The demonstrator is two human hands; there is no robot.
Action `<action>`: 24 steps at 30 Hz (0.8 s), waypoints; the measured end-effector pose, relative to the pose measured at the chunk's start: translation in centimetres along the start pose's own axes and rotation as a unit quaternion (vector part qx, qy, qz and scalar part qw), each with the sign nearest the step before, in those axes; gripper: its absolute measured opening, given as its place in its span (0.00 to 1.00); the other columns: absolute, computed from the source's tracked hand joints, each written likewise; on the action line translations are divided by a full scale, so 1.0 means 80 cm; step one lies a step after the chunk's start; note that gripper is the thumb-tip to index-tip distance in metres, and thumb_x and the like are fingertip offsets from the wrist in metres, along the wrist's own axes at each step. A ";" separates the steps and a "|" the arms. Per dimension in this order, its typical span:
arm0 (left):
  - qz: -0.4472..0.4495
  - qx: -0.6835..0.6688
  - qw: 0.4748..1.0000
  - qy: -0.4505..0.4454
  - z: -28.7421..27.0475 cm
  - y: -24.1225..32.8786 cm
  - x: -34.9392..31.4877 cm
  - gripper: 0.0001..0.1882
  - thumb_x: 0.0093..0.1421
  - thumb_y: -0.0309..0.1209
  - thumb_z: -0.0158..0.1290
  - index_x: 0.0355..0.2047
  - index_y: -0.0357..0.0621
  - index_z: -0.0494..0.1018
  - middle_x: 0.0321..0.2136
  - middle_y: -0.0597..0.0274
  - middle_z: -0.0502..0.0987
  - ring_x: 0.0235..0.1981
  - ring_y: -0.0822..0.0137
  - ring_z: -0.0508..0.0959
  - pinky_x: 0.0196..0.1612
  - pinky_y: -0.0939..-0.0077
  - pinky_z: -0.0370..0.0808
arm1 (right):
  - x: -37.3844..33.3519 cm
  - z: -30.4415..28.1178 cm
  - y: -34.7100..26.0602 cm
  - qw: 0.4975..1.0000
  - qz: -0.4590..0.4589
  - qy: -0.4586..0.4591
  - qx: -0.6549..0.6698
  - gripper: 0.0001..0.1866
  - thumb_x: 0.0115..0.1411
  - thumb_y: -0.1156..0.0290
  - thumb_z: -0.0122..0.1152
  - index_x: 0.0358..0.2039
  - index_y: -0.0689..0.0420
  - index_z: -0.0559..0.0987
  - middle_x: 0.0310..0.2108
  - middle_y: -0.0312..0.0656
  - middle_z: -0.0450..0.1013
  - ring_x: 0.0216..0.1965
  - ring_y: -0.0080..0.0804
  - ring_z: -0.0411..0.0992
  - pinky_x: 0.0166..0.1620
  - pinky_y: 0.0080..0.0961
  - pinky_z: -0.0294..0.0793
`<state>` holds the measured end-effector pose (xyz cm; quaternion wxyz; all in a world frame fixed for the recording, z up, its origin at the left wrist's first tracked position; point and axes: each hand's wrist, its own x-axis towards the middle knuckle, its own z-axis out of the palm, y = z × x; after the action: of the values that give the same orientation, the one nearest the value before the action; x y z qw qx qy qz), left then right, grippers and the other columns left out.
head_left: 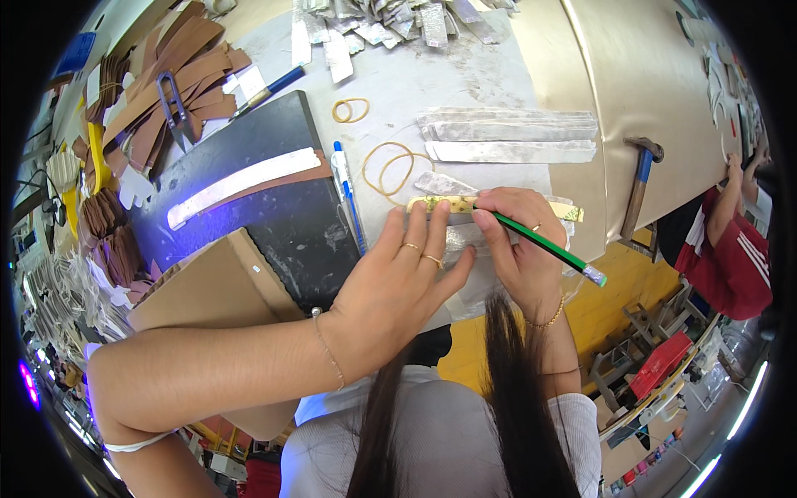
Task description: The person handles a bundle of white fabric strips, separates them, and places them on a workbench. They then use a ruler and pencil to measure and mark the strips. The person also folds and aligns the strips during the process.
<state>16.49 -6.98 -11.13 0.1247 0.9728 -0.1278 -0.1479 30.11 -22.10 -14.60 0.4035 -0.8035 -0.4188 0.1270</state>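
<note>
A narrow yellow strip with green pattern (427,202), shaped like a ruler, lies across pale strips on the work surface. My left hand (397,261) is spread over it, fingertips pressing it down. In my right hand (525,241) is a green pencil (548,246) with a white eraser end. Its tip is hidden by my fingers, close to the yellow strip's edge. Just beyond lie stacked greyish-white strips (510,126). Left of my hands are rubber bands (388,170) and a blue-and-white pen (344,178).
A black board (249,124) carries a white strip (241,189) over a brown one. Beyond it are thread snips (174,108), a brush (282,81) and brown strips (199,62). A hammer (639,187) lies at right. Cardboard (216,282) sits near my left forearm. Another person's red garment (739,257) shows far right.
</note>
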 end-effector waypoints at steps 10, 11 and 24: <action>0.006 0.015 0.999 0.028 0.000 -0.002 -0.001 0.28 0.58 0.34 0.52 0.60 0.44 0.66 0.61 0.31 0.65 0.62 0.41 0.67 0.64 0.51 0.63 | 0.013 0.006 -0.007 0.993 -0.087 0.018 -0.073 0.08 0.54 0.75 0.71 0.32 0.56 0.79 0.28 0.39 0.78 0.31 0.39 0.77 0.35 0.31 0.72; 0.005 0.015 0.999 0.031 0.001 -0.002 -0.001 0.28 0.58 0.34 0.53 0.60 0.44 0.66 0.61 0.31 0.66 0.62 0.42 0.67 0.64 0.51 0.63 | 0.014 0.005 -0.008 0.994 -0.085 0.013 -0.070 0.08 0.54 0.75 0.71 0.32 0.56 0.79 0.28 0.39 0.78 0.31 0.39 0.77 0.35 0.31 0.73; -0.008 -0.063 0.998 0.018 -0.019 -0.012 0.009 0.22 0.56 0.31 0.54 0.52 0.41 0.71 0.57 0.38 0.71 0.57 0.48 0.72 0.61 0.57 0.65 | 0.005 -0.013 0.017 0.991 -0.088 0.018 -0.096 0.15 0.48 0.75 0.73 0.38 0.53 0.82 0.34 0.39 0.77 0.39 0.41 0.74 0.45 0.37 0.71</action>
<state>17.87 -5.98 -10.16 0.1870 0.9665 -0.1080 -0.1388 31.71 -22.76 -14.88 0.3412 -0.8007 -0.4911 0.0355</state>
